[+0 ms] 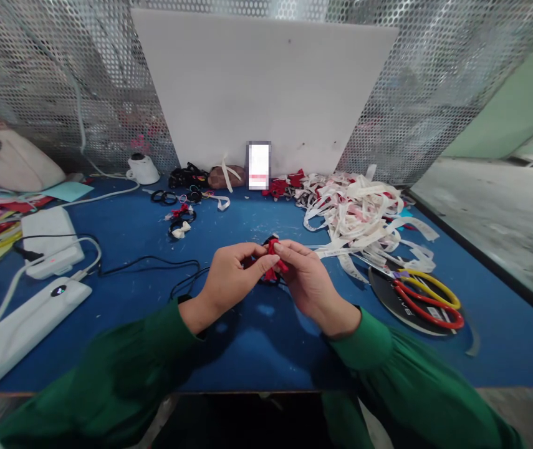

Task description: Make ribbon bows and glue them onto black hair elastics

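A small red bow point(272, 267) with black elastic around it, like a hair tie, is pinched between both hands above the blue table point(247, 349). My left hand point(235, 271) grips it from the left with thumb and forefinger. From the other side, the closed fingers of my right hand point(308, 277) hold it too. The fingers cover part of the bow and the elastic. Left of the hands lie finished-looking hair ties, one with a cream bow point(182, 230) and another with a red bow point(182, 211).
White ribbons point(355, 206) heap at the back right, near red bows point(282, 186). Red-and-yellow-handled scissors point(427, 299) rest on a black disc point(388, 299). A power strip point(37, 324), a white adapter point(51, 240) and cables occupy the left. A lit screen point(259, 163) stands against a white board point(266, 87).
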Tool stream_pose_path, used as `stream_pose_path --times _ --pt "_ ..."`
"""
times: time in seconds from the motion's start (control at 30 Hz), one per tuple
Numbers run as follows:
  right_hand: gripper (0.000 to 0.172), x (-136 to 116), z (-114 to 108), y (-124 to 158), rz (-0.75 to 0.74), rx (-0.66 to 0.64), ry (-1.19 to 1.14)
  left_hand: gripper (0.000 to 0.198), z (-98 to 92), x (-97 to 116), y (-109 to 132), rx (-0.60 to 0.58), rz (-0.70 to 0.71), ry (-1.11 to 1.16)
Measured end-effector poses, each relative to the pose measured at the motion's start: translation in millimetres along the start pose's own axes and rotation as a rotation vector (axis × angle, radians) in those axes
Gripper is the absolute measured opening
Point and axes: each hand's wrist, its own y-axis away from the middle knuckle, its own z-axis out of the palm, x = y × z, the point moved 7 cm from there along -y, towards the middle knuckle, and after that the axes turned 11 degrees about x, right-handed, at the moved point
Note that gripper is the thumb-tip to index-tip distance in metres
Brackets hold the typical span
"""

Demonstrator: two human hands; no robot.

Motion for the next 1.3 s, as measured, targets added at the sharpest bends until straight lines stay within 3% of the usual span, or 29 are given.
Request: stream_pose_path --times 0.27,0.57,1.03,1.3 --pt "0.02 -2 3 1 -0.036 -0.013 0.007 0.02 -3.2 10 3 0.059 0.267 -0.226" --pt "0.02 -2 3 2 -0.054 -0.025 0.023 0.026 -2.1 17 4 0.048 0.336 -0.253" --pt "0.021 0 3 1 -0.058 -0.054 0.033 0.03 -0.3 15 4 -0.003 0.299 -0.309" --pt "0.025 0 2 -1 -0.026 -0.053 0.027 0.049 -3.9 3 2 0.02 0.073 -0.049"
